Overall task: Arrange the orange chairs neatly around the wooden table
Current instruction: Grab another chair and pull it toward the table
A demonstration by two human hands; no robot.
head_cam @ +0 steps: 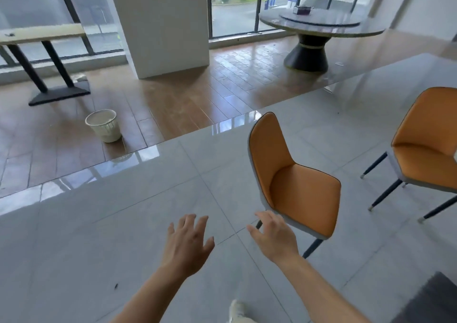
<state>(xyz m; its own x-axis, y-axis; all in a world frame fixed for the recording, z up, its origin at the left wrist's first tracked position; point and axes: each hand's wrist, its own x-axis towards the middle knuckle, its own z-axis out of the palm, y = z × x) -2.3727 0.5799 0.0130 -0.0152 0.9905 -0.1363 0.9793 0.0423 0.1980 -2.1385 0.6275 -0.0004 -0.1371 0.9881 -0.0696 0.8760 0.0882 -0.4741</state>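
An orange chair with a grey shell and dark legs stands on the grey tiles in the middle right, its seat facing right. A second orange chair stands at the right edge, partly cut off. My left hand hovers over the floor, fingers spread, holding nothing. My right hand is also spread and empty, just left of the near chair's front corner, not touching it. A wooden table with black legs stands far left by the window.
A white bucket sits on the brown floor at the left. A white pillar rises at the back. A round dark table stands at the back right. A dark mat lies at the bottom right.
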